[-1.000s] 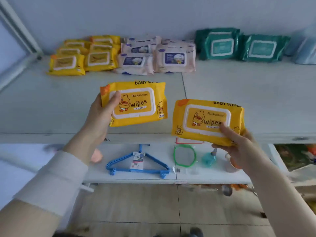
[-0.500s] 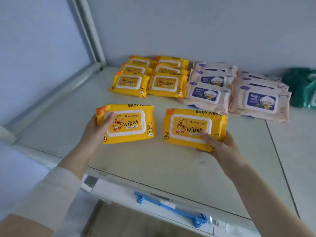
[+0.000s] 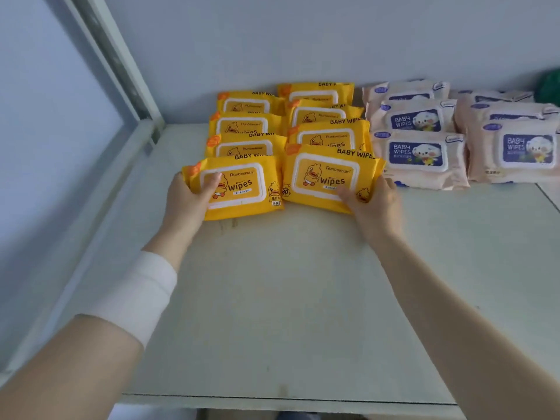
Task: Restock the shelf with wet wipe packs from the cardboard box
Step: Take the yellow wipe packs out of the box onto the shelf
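Observation:
Two yellow duck-print wipe packs lie side by side on the white shelf (image 3: 288, 298), at the front of two rows of the same yellow packs (image 3: 328, 115). My left hand (image 3: 191, 201) grips the left yellow pack (image 3: 242, 189) at its left end, thumb on the lid. My right hand (image 3: 375, 204) grips the right yellow pack (image 3: 327, 177) at its lower right corner. Both packs rest against the packs behind them. The cardboard box is out of view.
Several pink baby wipe packs (image 3: 421, 156) sit in rows right of the yellow ones. A green pack (image 3: 550, 86) shows at the far right edge. A metal upright (image 3: 121, 65) and wall close the shelf's left side. The shelf's front edge (image 3: 288, 400) runs along the bottom.
Both hands have carried the two yellow packs forward from in front of the shelf edge and set them down against the front of the yellow rows. The view has swung left and closer.

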Tool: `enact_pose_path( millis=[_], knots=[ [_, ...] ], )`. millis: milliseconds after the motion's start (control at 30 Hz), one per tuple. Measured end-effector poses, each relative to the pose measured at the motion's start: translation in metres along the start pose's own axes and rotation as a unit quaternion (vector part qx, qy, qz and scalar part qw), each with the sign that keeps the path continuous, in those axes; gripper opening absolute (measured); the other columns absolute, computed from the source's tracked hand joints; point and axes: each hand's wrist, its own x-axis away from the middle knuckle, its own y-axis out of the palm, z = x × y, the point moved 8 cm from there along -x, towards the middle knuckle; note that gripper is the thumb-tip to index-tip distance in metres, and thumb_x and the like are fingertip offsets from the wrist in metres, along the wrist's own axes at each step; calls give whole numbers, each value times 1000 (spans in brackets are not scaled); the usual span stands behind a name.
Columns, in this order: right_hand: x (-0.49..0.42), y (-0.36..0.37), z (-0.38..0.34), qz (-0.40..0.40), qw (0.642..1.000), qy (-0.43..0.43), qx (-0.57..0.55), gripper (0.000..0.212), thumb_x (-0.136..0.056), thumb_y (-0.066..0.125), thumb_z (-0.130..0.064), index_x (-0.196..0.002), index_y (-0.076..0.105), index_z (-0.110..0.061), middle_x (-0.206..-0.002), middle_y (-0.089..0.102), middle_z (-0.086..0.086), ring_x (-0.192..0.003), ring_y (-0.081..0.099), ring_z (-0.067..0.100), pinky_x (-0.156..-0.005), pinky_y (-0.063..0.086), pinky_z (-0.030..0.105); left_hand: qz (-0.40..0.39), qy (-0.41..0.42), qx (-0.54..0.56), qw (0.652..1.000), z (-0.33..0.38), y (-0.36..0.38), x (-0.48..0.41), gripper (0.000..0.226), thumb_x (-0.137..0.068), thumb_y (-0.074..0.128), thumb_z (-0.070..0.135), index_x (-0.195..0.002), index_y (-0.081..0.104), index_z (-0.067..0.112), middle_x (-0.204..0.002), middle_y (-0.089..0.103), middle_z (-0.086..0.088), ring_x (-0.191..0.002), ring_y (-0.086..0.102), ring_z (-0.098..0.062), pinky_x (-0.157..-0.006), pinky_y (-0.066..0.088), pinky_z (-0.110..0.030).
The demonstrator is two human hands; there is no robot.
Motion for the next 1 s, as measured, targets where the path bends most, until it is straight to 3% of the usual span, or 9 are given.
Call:
enact_pose_path(
  millis=[100,167,233,367,533,667,800,900,1000],
  knots=[
    [-2,-4,-2,23,998,17,54,81,-74,69,-49,-133,36,-3,-135,39,14,-127,31,30,-108,26,38,66,-6,-110,992,9,-5,3,68,-83,63,42,-135,38,6,-136,42,-17,-130,37,-32,-108,32,-43],
    [0,-10,-3,17,997,-2,77,88,-74,69,-50,-138,28,-6,-138,32,13,-129,25,30,-110,22,38,84,64,-165,981,36,-1,14,79,-84,64,32,-144,22,5,-148,26,-19,-139,20,-33,-114,18,-43],
    [4,-24,3,2,994,-25,105,89,-76,66,-51,-142,23,-8,-141,27,13,-132,20,30,-111,20,37,57,187,-236,952,76,23,32,73,-85,62,25,-144,24,4,-150,21,-20,-140,15,-34,-114,13,-41],
    [13,-88,36,-43,972,-61,221,80,-85,57,-46,-145,20,-10,-151,19,13,-139,11,31,-114,16,40,-105,362,-383,843,162,128,84,59,-89,56,28,-139,34,6,-147,32,-16,-139,22,-32,-114,18,-42],
    [44,-244,123,-93,916,-31,389,64,-89,53,-43,-142,30,-16,-145,34,11,-133,31,31,-108,28,38,-310,427,-534,661,254,291,216,50,-91,47,40,-132,41,13,-134,51,-13,-121,48,-33,-96,40,-40],
    [101,-382,234,-159,871,101,454,58,-91,48,-46,-139,37,-16,-140,44,10,-128,42,30,-105,38,40,-424,464,-561,539,310,406,359,53,-91,48,44,-132,48,10,-132,54,-9,-120,49,-28,-101,39,-34],
    [176,-506,342,-174,850,245,432,53,-92,44,-46,-125,52,-4,-122,58,10,-108,55,27,-97,45,39,-475,516,-541,464,350,504,494,53,-88,50,49,-132,46,20,-135,52,-3,-121,49,-27,-105,37,-41],
    [239,-581,425,-161,838,343,394,51,-91,46,-47,-124,51,-10,-117,59,7,-101,55,24,-90,47,36,-498,558,-531,397,357,572,588,50,-90,47,48,-132,46,20,-132,52,-3,-117,51,-26,-102,39,-40],
    [298,-635,500,-161,808,431,368,44,-90,45,-50,-108,58,-13,-108,61,5,-92,54,24,-87,46,34,-524,580,-521,343,353,629,666,48,-91,46,47,-131,47,20,-131,52,-2,-115,51,-25,-100,42,-43]
  ],
)
